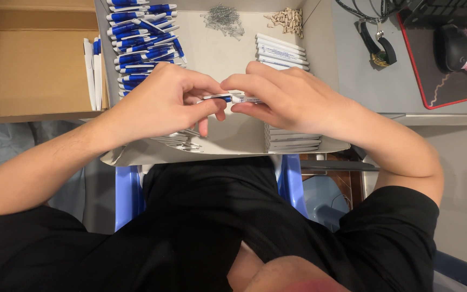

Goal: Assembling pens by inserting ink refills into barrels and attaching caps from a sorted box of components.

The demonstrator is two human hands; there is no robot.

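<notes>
A white and blue pen point(229, 98) lies level between both hands over a white cardboard tray point(220, 48). My left hand point(163, 100) pinches its blue end with thumb and fingers. My right hand point(285, 97) grips the white barrel end. Behind my left hand is a heap of blue and white pen parts point(141, 38). A row of white pen barrels point(279, 51) lies behind my right hand, with more white barrels point(293, 141) stacked under it near the tray's front edge.
Small metal springs point(224, 19) and tan small parts point(287, 19) lie at the tray's back. A brown cardboard box point(28, 59) with white barrels point(94, 70) sits left. A black mouse point(452, 46) on a red-edged mat and cables point(377, 46) are at right.
</notes>
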